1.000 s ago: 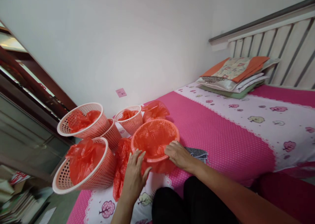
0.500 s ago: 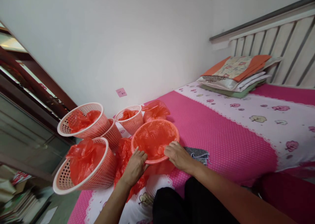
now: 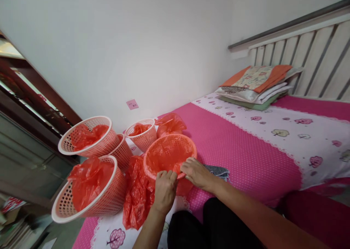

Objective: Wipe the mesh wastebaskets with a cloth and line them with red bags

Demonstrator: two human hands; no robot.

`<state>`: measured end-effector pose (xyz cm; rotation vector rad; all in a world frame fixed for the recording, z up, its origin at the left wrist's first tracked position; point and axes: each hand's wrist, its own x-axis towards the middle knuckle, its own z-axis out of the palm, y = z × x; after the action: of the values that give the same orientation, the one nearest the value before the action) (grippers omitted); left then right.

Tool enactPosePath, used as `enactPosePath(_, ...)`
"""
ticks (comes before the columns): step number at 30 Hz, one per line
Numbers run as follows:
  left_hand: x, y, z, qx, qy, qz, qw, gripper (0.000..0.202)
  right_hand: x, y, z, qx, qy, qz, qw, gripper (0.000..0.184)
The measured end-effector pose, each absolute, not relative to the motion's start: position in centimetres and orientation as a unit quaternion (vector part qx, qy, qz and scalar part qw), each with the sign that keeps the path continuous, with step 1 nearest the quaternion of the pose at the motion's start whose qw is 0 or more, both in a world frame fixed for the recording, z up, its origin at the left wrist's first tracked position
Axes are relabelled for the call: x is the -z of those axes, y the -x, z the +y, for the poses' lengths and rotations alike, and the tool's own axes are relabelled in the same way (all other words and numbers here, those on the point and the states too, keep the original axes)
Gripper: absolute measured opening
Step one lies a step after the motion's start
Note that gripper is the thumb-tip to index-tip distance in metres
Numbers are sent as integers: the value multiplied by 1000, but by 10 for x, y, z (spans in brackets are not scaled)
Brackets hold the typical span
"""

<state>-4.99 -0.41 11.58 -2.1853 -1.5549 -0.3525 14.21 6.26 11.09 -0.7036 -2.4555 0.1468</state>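
A basket lined with a red plastic bag [image 3: 166,152] stands on the bed in front of me, the bag folded over its rim. My left hand [image 3: 166,185] grips the bag at the near rim, fingers curled over the edge. To its right, my right hand [image 3: 195,172] pinches the bag on the near right part of the same rim. A crumpled red plastic bag [image 3: 138,192] lies on the bed left of the basket, and another red bag [image 3: 171,124] sits behind it.
Several pink mesh baskets [image 3: 115,190] with red bags in them stand at the left. A grey cloth [image 3: 218,171] lies right of my right hand. Folded bedding and a pillow [image 3: 254,79] are stacked near the white headboard [image 3: 308,55]. A white wall [image 3: 136,48] rises behind.
My left hand has moved right along the near rim, closer to my right hand. The view has shifted slightly.
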Motion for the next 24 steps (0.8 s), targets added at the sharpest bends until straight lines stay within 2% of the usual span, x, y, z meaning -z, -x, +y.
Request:
enactPosePath(1,-115,51,-4,128,786,-561,228,23,-111,-148,63,-65,257,-916,300,6)
enactPosePath(3,-115,55,-4,131,783,-559,241,23,-109,-160,67,-76,254,-904,334,30)
enactPosePath(5,-115,58,-5,132,783,-557,244,24,-106,-171,75,-79,257,-894,360,43)
enactPosePath(8,-114,62,-5,130,790,-551,236,25,-103,-178,87,-81,247,-890,373,36)
enactPosePath(12,-116,75,-4,127,798,-545,223,26,-107,-172,86,-50,252,-900,351,23)
enactPosePath(15,-125,91,-6,124,812,-537,195,25,-109,-166,73,-12,257,-909,329,24)
enactPosePath(18,-134,98,-12,134,815,-537,173,15,-109,-162,63,4,253,-908,333,24)
enactPosePath(22,-133,75,-16,159,821,-519,179,56,-110,-153,59,2,251,-908,336,20)
enactPosePath(24,-127,55,-12,162,820,-520,177,52,-111,-147,57,-1,257,-910,325,18)
